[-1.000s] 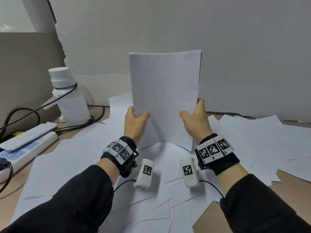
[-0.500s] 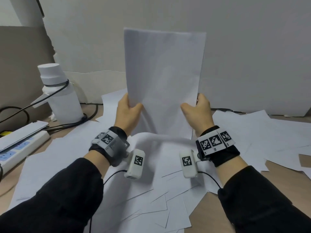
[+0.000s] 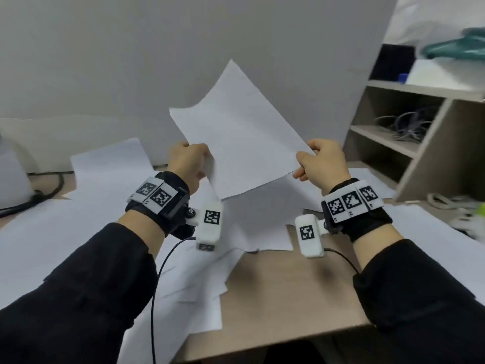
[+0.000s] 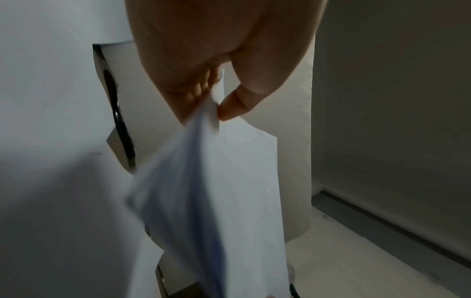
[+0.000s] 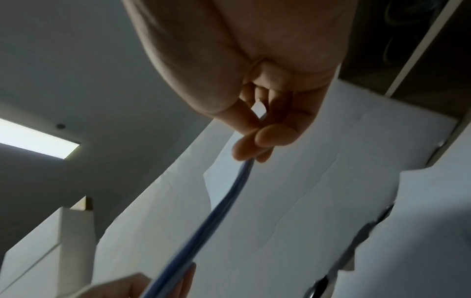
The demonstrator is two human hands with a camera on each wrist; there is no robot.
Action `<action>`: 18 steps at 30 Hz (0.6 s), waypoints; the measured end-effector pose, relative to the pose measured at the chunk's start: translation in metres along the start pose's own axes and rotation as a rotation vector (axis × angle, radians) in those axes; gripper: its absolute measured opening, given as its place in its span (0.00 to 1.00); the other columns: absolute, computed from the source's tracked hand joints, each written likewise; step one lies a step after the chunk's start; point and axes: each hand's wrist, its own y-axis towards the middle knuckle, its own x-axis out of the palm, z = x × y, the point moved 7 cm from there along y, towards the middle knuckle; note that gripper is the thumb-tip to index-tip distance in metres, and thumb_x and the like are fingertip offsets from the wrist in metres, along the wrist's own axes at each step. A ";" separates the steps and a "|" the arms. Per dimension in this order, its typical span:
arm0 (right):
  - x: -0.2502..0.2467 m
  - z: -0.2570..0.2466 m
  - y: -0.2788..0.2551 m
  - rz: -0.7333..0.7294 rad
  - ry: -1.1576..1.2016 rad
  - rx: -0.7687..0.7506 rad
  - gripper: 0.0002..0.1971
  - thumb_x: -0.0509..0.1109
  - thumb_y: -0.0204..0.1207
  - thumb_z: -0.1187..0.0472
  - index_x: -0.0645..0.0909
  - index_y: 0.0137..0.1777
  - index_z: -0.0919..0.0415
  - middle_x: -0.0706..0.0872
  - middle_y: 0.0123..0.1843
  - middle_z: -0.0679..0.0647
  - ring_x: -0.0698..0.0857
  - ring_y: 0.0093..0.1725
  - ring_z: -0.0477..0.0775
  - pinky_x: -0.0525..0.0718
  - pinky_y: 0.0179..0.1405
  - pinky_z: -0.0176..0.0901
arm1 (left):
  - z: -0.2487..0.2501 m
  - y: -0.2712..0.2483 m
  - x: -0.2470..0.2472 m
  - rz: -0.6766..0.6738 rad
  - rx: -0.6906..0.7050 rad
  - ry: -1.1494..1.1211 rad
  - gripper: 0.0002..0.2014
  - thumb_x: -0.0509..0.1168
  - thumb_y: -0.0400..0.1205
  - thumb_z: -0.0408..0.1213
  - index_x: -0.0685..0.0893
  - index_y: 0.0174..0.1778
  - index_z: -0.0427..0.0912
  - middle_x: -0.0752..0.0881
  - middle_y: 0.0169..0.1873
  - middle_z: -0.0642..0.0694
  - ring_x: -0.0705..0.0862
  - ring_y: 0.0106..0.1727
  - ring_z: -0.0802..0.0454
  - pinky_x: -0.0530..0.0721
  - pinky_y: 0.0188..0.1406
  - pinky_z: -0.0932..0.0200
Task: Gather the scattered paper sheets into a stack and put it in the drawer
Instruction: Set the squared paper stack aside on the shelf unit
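A thin stack of white paper sheets (image 3: 237,132) hangs in the air above the desk, tilted with one corner pointing up. My left hand (image 3: 187,164) pinches its left edge, thumb in front and fingers behind, as the left wrist view shows on the stack (image 4: 221,181). My right hand (image 3: 319,160) pinches the right corner; the right wrist view shows the stack's edge (image 5: 229,197) between thumb and fingers. Many more loose sheets (image 3: 86,222) lie scattered over the desk. No drawer is in view.
A wooden shelf unit (image 3: 417,137) with cables inside stands at the right on the desk. A white appliance (image 3: 10,177) with a black cable sits at the far left. Bare desk surface (image 3: 288,290) lies near the front edge, and a wall rises behind.
The stack, held upright in both hands before, has turned to a diagonal tilt. The view has swung right, bringing the shelf unit in and the power strip out.
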 end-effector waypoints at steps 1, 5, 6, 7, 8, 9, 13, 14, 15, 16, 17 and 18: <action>-0.020 0.004 -0.003 0.020 -0.028 0.011 0.07 0.64 0.77 0.69 0.82 0.47 0.73 0.87 0.35 0.57 0.88 0.23 0.50 0.86 0.26 0.44 | -0.001 -0.006 0.010 -0.007 -0.011 -0.004 0.10 0.59 0.79 0.19 0.77 0.41 0.39 0.81 0.36 0.41 0.82 0.31 0.46 0.82 0.26 0.60; -0.104 0.031 -0.022 0.074 -0.153 0.072 0.06 0.64 0.77 0.69 0.84 0.46 0.65 0.87 0.31 0.59 0.87 0.25 0.52 0.86 0.29 0.45 | -0.023 -0.036 0.063 -0.199 -0.098 -0.027 0.13 0.59 0.77 0.14 0.78 0.47 0.36 0.85 0.39 0.36 0.90 0.30 0.43 0.89 0.30 0.56; -0.125 0.039 -0.028 0.092 -0.172 0.090 0.07 0.64 0.77 0.69 0.84 0.45 0.63 0.86 0.29 0.57 0.87 0.25 0.52 0.85 0.28 0.45 | -0.030 -0.045 0.078 -0.255 -0.117 -0.013 0.14 0.61 0.78 0.14 0.78 0.50 0.36 0.87 0.41 0.35 0.90 0.30 0.43 0.90 0.31 0.55; -0.146 0.048 -0.034 0.116 -0.191 0.109 0.07 0.64 0.77 0.69 0.84 0.45 0.63 0.86 0.28 0.56 0.87 0.25 0.52 0.85 0.28 0.44 | -0.037 -0.053 0.094 -0.306 -0.129 0.002 0.13 0.62 0.78 0.14 0.78 0.52 0.35 0.88 0.43 0.34 0.91 0.29 0.43 0.90 0.31 0.55; -0.167 0.057 -0.041 0.145 -0.215 0.128 0.07 0.65 0.76 0.69 0.84 0.44 0.63 0.85 0.27 0.55 0.87 0.24 0.52 0.84 0.27 0.44 | -0.043 -0.064 0.111 -0.350 -0.139 0.027 0.12 0.64 0.79 0.14 0.79 0.52 0.34 0.88 0.44 0.33 0.91 0.29 0.43 0.91 0.31 0.55; -0.188 0.066 -0.048 0.177 -0.241 0.152 0.06 0.65 0.75 0.69 0.84 0.43 0.63 0.85 0.26 0.56 0.87 0.23 0.52 0.84 0.27 0.44 | -0.050 -0.073 0.128 -0.387 -0.147 0.051 0.11 0.65 0.79 0.15 0.79 0.51 0.34 0.89 0.46 0.33 0.92 0.30 0.42 0.91 0.31 0.54; -0.266 0.101 -0.079 0.324 -0.319 0.241 0.06 0.65 0.74 0.69 0.83 0.43 0.66 0.84 0.26 0.61 0.86 0.22 0.53 0.85 0.26 0.47 | -0.075 -0.112 0.199 -0.501 -0.140 0.106 0.17 0.68 0.78 0.14 0.73 0.32 0.37 0.87 0.43 0.28 0.91 0.30 0.37 0.92 0.29 0.50; -0.282 0.110 -0.087 0.355 -0.340 0.267 0.05 0.65 0.74 0.69 0.83 0.43 0.65 0.84 0.27 0.61 0.85 0.21 0.52 0.84 0.25 0.45 | -0.080 -0.122 0.215 -0.523 -0.139 0.120 0.19 0.68 0.77 0.14 0.72 0.29 0.38 0.85 0.39 0.29 0.91 0.28 0.38 0.92 0.29 0.48; -0.297 0.118 -0.095 0.390 -0.360 0.296 0.05 0.65 0.74 0.69 0.82 0.43 0.62 0.85 0.27 0.61 0.85 0.19 0.50 0.83 0.24 0.43 | -0.087 -0.131 0.231 -0.551 -0.140 0.139 0.19 0.68 0.78 0.14 0.72 0.28 0.38 0.84 0.35 0.31 0.90 0.27 0.39 0.93 0.30 0.47; -0.312 0.126 -0.103 0.432 -0.370 0.322 0.05 0.66 0.74 0.69 0.82 0.43 0.60 0.86 0.28 0.61 0.85 0.20 0.50 0.85 0.25 0.43 | -0.093 -0.140 0.245 -0.575 -0.147 0.156 0.19 0.69 0.78 0.15 0.73 0.28 0.37 0.84 0.32 0.34 0.89 0.25 0.41 0.93 0.31 0.49; -0.326 0.134 -0.110 0.470 -0.378 0.342 0.05 0.67 0.74 0.69 0.82 0.43 0.60 0.87 0.29 0.63 0.86 0.22 0.53 0.88 0.28 0.46 | -0.101 -0.147 0.259 -0.589 -0.150 0.164 0.18 0.69 0.78 0.16 0.74 0.28 0.37 0.83 0.29 0.36 0.89 0.24 0.43 0.93 0.30 0.51; -0.335 0.141 -0.115 0.493 -0.394 0.360 0.05 0.67 0.73 0.69 0.82 0.43 0.60 0.88 0.29 0.65 0.87 0.25 0.56 0.90 0.31 0.50 | -0.106 -0.154 0.268 -0.603 -0.168 0.169 0.18 0.70 0.78 0.16 0.74 0.28 0.37 0.82 0.27 0.38 0.89 0.23 0.44 0.92 0.29 0.53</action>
